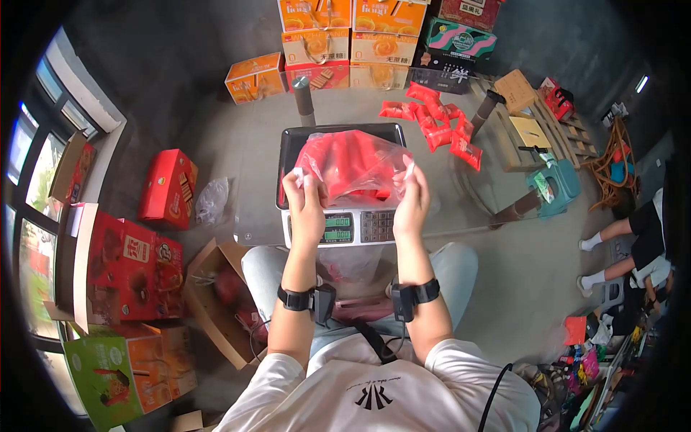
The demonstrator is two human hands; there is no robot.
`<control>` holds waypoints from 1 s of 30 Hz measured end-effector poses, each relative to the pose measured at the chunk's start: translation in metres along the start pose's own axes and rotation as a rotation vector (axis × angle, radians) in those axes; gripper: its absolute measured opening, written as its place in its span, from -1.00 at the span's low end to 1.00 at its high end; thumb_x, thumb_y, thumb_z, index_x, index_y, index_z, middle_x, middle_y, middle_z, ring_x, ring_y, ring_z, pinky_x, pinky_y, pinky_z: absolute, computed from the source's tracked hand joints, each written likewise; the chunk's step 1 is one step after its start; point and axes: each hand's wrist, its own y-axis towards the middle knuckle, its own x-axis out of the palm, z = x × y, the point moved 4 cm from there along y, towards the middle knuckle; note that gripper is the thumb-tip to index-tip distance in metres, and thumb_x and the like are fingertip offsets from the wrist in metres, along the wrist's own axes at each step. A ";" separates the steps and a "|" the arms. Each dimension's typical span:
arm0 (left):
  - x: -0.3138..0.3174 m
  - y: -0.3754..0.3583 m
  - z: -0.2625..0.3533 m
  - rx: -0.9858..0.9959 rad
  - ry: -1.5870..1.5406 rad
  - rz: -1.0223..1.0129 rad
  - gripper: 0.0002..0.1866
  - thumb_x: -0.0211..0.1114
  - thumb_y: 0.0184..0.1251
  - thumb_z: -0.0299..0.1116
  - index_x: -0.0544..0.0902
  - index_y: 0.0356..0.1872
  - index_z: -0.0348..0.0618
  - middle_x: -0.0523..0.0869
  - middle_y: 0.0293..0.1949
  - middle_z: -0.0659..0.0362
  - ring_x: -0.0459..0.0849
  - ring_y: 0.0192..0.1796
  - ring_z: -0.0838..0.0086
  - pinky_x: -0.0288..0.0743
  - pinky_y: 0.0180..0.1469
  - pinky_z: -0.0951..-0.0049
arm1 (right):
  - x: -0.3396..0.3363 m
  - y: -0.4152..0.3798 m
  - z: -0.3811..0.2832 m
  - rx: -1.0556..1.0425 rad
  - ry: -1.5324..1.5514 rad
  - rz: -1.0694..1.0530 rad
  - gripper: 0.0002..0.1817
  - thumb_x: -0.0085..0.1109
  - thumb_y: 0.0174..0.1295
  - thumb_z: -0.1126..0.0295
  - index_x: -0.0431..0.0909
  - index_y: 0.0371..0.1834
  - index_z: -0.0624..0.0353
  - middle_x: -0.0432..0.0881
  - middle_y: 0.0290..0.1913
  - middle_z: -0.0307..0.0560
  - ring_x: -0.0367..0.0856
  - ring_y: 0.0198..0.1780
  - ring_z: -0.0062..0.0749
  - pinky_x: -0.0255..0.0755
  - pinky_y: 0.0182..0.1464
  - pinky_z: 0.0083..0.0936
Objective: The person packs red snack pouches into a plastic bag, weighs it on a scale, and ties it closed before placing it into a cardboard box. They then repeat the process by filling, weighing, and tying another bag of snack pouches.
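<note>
Both hands up at the scale (338, 216) — the left hand (306, 205) pinches one edge of the clear plastic bag (353, 165), the right hand (412, 201) pinches the other, each grip closed on the film. The bag, full of red packets, sits over the scale's dark pan — loose red packets (435, 122) lie on the table's far right part.

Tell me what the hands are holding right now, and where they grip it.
Both hands hold a clear plastic bag of red packets over the scale. The left hand pinches its left top edge, the right hand its right top edge.
</note>
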 end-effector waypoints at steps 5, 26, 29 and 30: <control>-0.005 -0.020 -0.027 -0.087 -0.020 0.017 -0.81 -0.13 0.56 -0.23 0.29 -0.14 -0.14 0.43 -0.53 0.28 0.34 -0.53 0.68 0.22 -0.50 0.66 | -0.003 -0.036 0.017 -0.116 -0.201 -0.158 -0.74 -0.06 0.42 0.43 0.36 0.09 0.32 0.63 -0.05 0.00 0.59 -0.07 -0.48 0.39 0.06 -0.56; 0.033 -0.040 -0.038 -0.321 -0.046 -0.361 -0.73 0.10 0.44 -0.38 0.46 0.10 -0.20 0.51 -0.48 0.34 0.41 -0.48 0.74 0.26 -0.49 0.70 | 0.003 -0.061 0.041 0.012 -0.209 -0.390 -0.85 0.07 0.30 0.52 0.44 -0.11 0.31 0.60 -0.26 -0.09 0.59 -0.26 -0.51 0.45 -0.20 -0.60; 0.028 -0.042 -0.046 -0.319 -0.057 -0.252 -0.88 0.13 0.44 -0.36 0.53 -0.17 -0.18 0.55 -0.49 0.35 0.44 -0.51 0.77 0.28 -0.52 0.71 | 0.002 -0.063 0.034 0.035 -0.164 -0.401 -0.80 0.22 0.18 0.49 0.49 -0.18 0.33 0.59 -0.27 -0.03 0.63 -0.14 -0.36 0.48 -0.08 -0.46; 0.028 -0.042 -0.048 -0.292 -0.106 -0.218 -0.89 0.12 0.44 -0.39 0.54 -0.18 -0.19 0.55 -0.48 0.35 0.43 -0.51 0.77 0.28 -0.51 0.72 | 0.003 -0.062 0.036 0.045 -0.173 -0.399 -0.80 0.24 0.17 0.49 0.50 -0.19 0.33 0.59 -0.27 -0.03 0.62 -0.13 -0.36 0.47 -0.07 -0.45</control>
